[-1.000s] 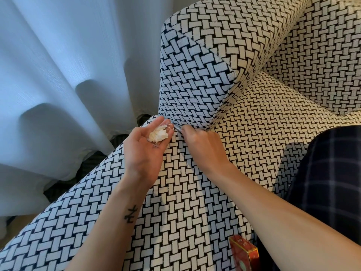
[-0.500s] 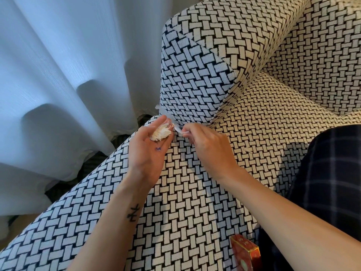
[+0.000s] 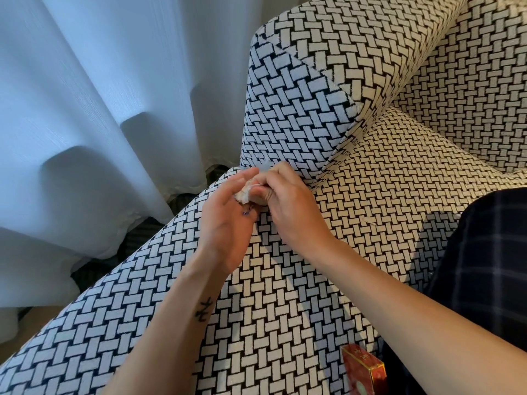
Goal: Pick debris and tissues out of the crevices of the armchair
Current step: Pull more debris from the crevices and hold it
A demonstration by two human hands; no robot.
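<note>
The armchair (image 3: 285, 295) is covered in black-and-white woven-pattern fabric. Its armrest front (image 3: 293, 115) meets the seat cushion at a crevice just beyond my hands. My left hand (image 3: 228, 220) lies palm up and cups a crumpled white tissue wad (image 3: 245, 191). My right hand (image 3: 288, 203) is against the left, its curled fingers pinching a thin whitish scrap (image 3: 263, 168) at the wad. Where the scrap ends is hidden by my fingers.
A white curtain (image 3: 99, 109) hangs at the left, close to the armrest. A red box (image 3: 363, 370) lies on the cushion at the bottom edge. A dark plaid trouser leg (image 3: 490, 266) covers the right side of the seat.
My right hand has drawn back from the crevice with a thin scrap and moved left onto my left hand. The left hand's fingers have curled closer round the tissue wad.
</note>
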